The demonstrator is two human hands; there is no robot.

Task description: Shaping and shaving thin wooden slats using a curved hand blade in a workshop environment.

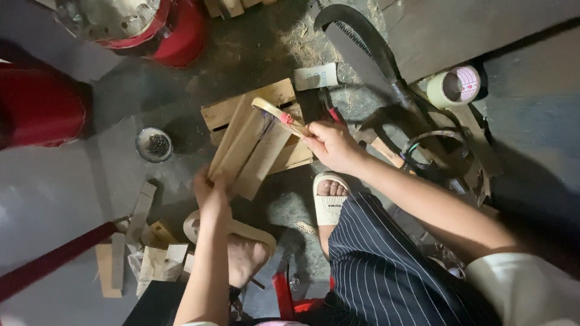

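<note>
Striped trousers [386, 265] hang over grey concrete floor [54, 193] littered with wood scraps. Left hand [210, 188] grips slats [254, 151]; right hand [329, 145] clasps a strip [279, 115].

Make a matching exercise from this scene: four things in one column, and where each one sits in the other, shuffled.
Things:
1. curved saw
2. roll of tape
3. small dish of nails
4. wooden slats

Places:
A. on the floor left of the slatted wooden piece
B. held between the left hand and the right hand
C. at the right, beside the edge of the wooden board
D. lying on the floor at the top, blade toward the top edge

Pairs: 1-D, 2-C, 3-A, 4-B
</note>
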